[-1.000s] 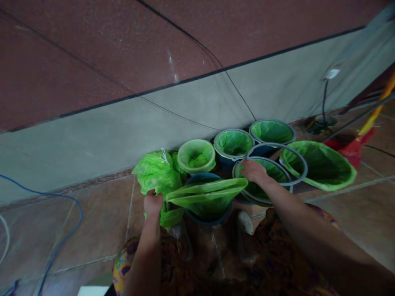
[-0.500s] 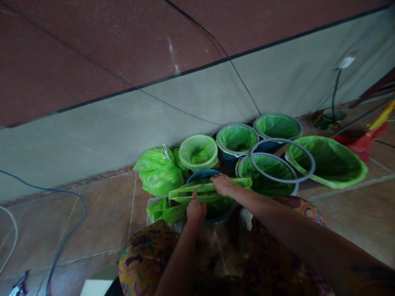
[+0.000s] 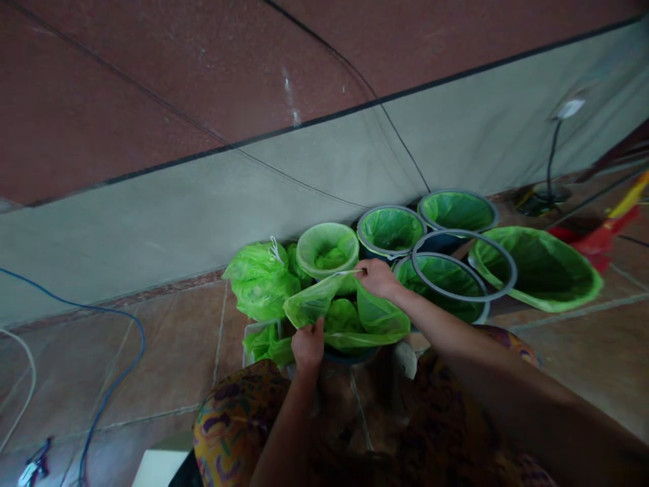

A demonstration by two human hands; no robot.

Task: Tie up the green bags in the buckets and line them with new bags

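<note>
A green plastic bag [image 3: 380, 316] is spread open over a blue bucket [image 3: 349, 356], which it mostly hides. My left hand [image 3: 308, 343] grips the bag's edge at the near left. At the far edge my right hand [image 3: 378, 277] pinches the rim, pulling it up to a point beside a pale green lined bin [image 3: 327, 247]. More green film shows inside the opening. To the left sits a bulging green bag [image 3: 261, 284] with white string at its top, and nearer me a clear container [image 3: 252, 336] holds green plastic.
Lined bins [image 3: 392, 230] with grey rims stand along the wall. A loose grey ring [image 3: 512, 270] lies across one bin and a wide green-lined bin [image 3: 542, 267]. A blue cable [image 3: 136, 362] crosses the floor at left.
The bag's mouth has gone from flattened to spread open. My right hand has lifted its far edge away from me, and my left hand has moved slightly left, now gripping the edge.
</note>
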